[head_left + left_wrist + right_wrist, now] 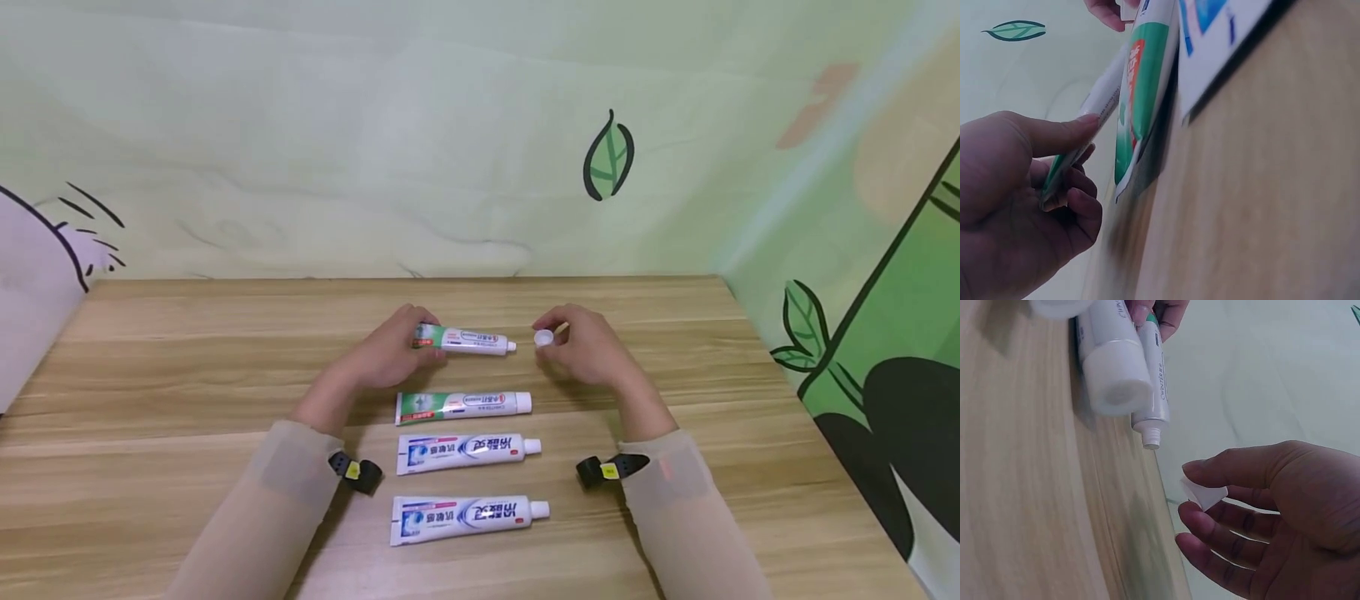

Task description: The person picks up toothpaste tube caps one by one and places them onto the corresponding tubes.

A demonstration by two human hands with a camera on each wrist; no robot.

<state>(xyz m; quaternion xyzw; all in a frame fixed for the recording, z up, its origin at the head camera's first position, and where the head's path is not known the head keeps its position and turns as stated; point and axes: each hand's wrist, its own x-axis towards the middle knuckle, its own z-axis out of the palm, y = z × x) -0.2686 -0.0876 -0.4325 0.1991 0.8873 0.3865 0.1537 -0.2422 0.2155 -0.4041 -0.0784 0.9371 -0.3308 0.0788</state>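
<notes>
My left hand [392, 348] grips the tail end of a green-and-white toothpaste tube [476, 341], its bare threaded nozzle pointing right. In the right wrist view that nozzle [1150, 437] shows uncapped. Between thumb and fingers my right hand [588, 348] pinches a small white cap [543, 337], a short gap away from the nozzle. The cap [1204, 494] looks cone-shaped in the right wrist view. Nearer me lies a second green-and-white toothpaste tube [465, 406] with its cap on, just below the held one.
Two blue-and-white toothpaste tubes [461, 451] [465, 518], both capped, lie in a column nearer the front of the wooden table [187, 367]. A printed wall cloth [360, 150] rises behind the table's back edge, and another covers the right side.
</notes>
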